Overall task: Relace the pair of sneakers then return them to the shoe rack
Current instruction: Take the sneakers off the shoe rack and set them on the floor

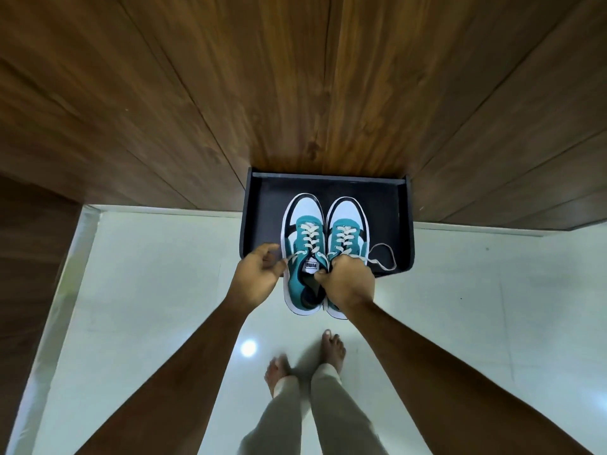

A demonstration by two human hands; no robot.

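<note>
Legs and feet: bare feet (308,359) and pale trouser legs at the bottom centre, standing on the glossy white floor (147,290), just short of the shoes.
Right hand: the right hand (348,280), centre of the frame, is closed, pinching the inner collars of both sneakers together so they travel as one.
Left hand: the left hand (259,270), just left of the shoes, is loosely curled and half open, fingertips at a lace end of the left shoe; it grips nothing firmly.
Sneakers: the teal, white and black sneakers (323,244) sit side by side, toes over the rack, heels overhanging its near edge above the floor.
Rack: the black shoe rack (402,224), a shallow tray against the wooden wall (295,77), holds only this pair.
Loose lace: a lace loop (382,257) trails right, over the tray.
Judged step: returning the pair. Slide them toe-first until the heels clear the near edge, keep both parallel, then tuck the trailing lace inside before letting go.
</note>
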